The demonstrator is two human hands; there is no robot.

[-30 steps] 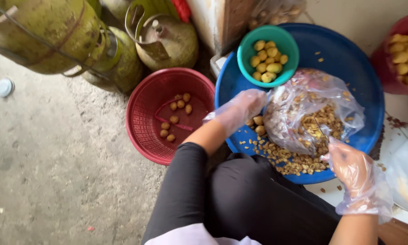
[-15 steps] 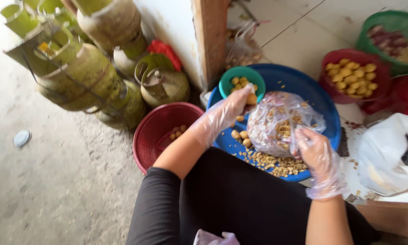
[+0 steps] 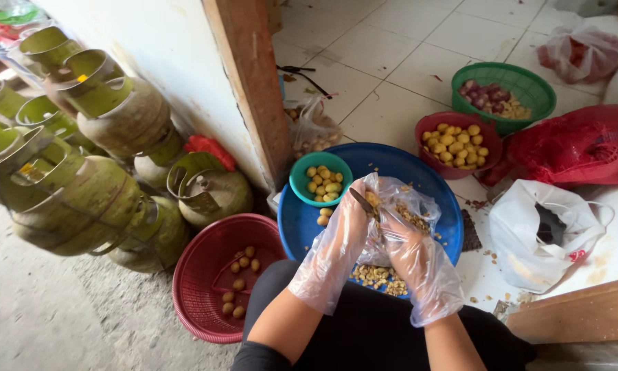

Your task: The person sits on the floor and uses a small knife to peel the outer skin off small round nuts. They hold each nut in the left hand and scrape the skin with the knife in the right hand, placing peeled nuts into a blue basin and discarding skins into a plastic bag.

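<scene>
Camera tilts up and pulls back: more tiled floor in frame now, plus green basket [image 3: 504,97], red plastic bag [image 3: 578,143] and white bag [image 3: 546,225] that were cut off or out of view 1 s ago. Gas cylinders [image 3: 82,178] shift from top edge to left side. Left hand [image 3: 336,244] moves off the blue basin [image 3: 309,220] floor near the red basket [image 3: 213,282] and up to the clear bag [image 3: 405,206]. Right hand [image 3: 419,264] moves in from the basin's right edge. Both hands now meet at the bag, touching, with a small knife [image 3: 361,200] showing between them. Bag is bunched up under the hands instead of spread out.
</scene>
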